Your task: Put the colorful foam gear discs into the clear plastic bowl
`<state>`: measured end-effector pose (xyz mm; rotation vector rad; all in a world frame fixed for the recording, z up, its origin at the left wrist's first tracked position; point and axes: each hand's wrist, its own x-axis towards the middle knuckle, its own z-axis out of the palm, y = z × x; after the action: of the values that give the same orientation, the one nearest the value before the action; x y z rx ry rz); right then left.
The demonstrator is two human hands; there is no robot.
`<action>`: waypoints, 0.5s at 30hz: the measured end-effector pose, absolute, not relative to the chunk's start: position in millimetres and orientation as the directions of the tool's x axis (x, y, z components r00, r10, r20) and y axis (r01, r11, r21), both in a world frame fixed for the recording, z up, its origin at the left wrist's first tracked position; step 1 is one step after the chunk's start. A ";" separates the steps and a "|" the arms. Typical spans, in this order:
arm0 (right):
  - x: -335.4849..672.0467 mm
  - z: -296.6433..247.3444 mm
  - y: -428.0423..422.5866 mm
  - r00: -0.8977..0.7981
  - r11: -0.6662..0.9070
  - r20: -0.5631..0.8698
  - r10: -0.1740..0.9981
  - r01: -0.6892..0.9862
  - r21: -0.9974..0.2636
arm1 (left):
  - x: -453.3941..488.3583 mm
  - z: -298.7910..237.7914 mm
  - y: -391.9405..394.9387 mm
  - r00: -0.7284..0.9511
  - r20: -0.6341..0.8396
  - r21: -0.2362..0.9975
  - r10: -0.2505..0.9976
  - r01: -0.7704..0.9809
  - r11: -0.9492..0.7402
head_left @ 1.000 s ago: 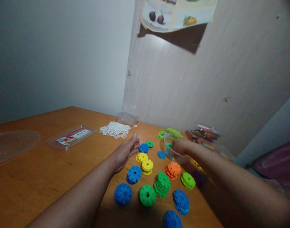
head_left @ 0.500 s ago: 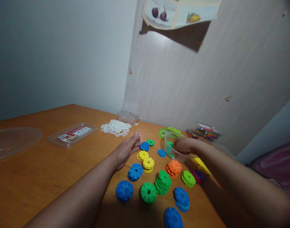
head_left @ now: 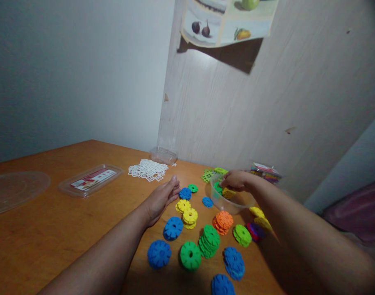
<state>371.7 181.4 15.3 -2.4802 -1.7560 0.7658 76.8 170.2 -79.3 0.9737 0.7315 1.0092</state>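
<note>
My left hand (head_left: 161, 200) rests on its side on the table, thumb up, fingers loosely stretched and holding nothing. Its fingertips are beside a blue notched disc (head_left: 185, 193), with a small green disc (head_left: 192, 188) just behind. My right hand (head_left: 236, 180) reaches into a clear round plastic bowl (head_left: 226, 206), fingers pinched at a green notched disc (head_left: 217, 188). Yellow pieces (head_left: 228, 193) lie in the bowl below that hand. Nearer me stand stacks of yellow (head_left: 190, 216), orange (head_left: 223, 221), green (head_left: 210, 241), blue (head_left: 234, 262) and lime (head_left: 242, 234) discs.
White lattice pieces (head_left: 148, 169) lie in a heap by a clear box (head_left: 163, 155). Farther left are a labelled clear lid (head_left: 92, 180) and a large round lid (head_left: 18, 190). A pack of colourful items (head_left: 266, 172) stands behind my right arm, against the wall.
My right hand has risen slightly in the bowl, uncovering yellow pieces beneath it. My left hand stays in place. The whole view has tilted up a little.
</note>
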 end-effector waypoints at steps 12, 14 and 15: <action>366.7 14.6 182.6 0.328 -0.392 -0.362 0.873 0.913 -0.116 | 76.2 -80.2 169.8 0.380 -0.045 0.912 0.924 -0.361 0.193; 367.7 17.3 181.5 0.328 -0.384 -0.357 0.875 0.918 -0.096 | 76.6 -79.9 169.4 0.378 -0.041 0.914 0.925 -0.360 0.188; 368.8 19.1 180.8 0.330 -0.381 -0.352 0.876 0.921 -0.086 | 76.7 -79.7 169.3 0.377 -0.043 0.914 0.925 -0.358 0.188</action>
<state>368.8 180.8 19.1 -2.6641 -1.8112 0.5663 76.7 169.3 -79.7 0.9870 0.7115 1.0185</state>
